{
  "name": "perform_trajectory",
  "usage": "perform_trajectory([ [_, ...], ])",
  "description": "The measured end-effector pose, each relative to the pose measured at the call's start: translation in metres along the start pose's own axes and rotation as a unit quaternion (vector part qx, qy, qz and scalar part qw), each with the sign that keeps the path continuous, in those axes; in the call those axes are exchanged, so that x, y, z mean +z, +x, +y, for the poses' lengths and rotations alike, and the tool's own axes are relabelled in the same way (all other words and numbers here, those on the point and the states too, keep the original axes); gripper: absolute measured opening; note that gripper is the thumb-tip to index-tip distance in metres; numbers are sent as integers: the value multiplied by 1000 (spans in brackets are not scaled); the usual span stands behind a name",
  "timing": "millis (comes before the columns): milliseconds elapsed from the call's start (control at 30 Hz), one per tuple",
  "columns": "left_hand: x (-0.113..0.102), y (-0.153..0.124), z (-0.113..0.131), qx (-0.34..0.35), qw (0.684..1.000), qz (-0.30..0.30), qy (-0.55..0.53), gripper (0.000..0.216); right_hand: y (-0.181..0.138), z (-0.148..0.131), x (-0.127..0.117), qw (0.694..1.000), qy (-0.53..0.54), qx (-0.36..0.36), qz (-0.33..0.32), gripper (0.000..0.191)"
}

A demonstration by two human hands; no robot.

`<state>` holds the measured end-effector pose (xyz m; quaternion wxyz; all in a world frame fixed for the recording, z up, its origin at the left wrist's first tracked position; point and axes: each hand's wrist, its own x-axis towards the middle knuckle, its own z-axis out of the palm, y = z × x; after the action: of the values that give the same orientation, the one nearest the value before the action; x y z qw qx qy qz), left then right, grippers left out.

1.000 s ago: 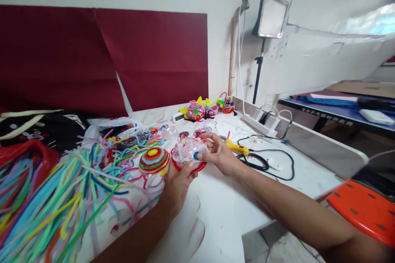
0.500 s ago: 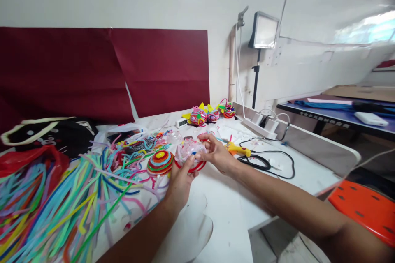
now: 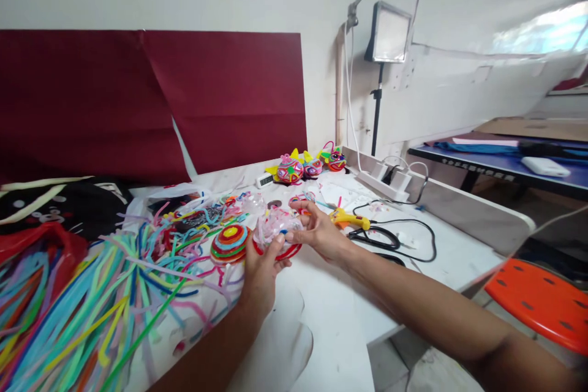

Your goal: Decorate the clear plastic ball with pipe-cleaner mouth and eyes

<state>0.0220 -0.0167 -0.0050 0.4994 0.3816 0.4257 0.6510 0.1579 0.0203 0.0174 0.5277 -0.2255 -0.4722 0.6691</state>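
Observation:
Both hands hold one clear plastic dome (image 3: 275, 225) with a red pipe-cleaner rim and pink bits inside. My left hand (image 3: 261, 269) cups it from below, fingers curled under the rim. From the right, my right hand (image 3: 316, 233) pinches its side with thumb and fingers. Just left of the dome lies a second dome wound in striped rings (image 3: 228, 242) of red, yellow and blue. A big heap of loose coloured pipe cleaners (image 3: 87, 294) covers the table's left side.
A yellow glue gun (image 3: 348, 218) with a black cable (image 3: 404, 242) lies right of my hands. Three finished colourful figures (image 3: 310, 165) stand at the back by the maroon board. A lamp on a stand (image 3: 388, 33), a power strip (image 3: 386, 180) and an orange stool (image 3: 539, 297) are at the right.
My left thumb has come up onto the dome's near rim, and both hands have turned the dome slightly. The view has shifted a little; nothing else on the table moved.

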Motion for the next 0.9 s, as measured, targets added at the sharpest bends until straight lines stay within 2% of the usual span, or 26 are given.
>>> perform_trajectory([
  [267, 2, -4, 10, -17, 999, 0, 42, 73, 3, -5, -1, 999, 31, 6, -11, 84],
  [467, -5, 7, 16, -42, 997, -59, 41, 55, 10, -19, -12, 1000, 25, 6, -3, 83],
  [633, -9, 17, 22, -33, 997, -54, 46, 52, 10, -33, -18, 998, 4, 29, -62, 81],
  [900, -14, 19, 28, 14, 995, -80, 64, 63, 13, -39, -12, 986, -48, 66, -146, 80],
])
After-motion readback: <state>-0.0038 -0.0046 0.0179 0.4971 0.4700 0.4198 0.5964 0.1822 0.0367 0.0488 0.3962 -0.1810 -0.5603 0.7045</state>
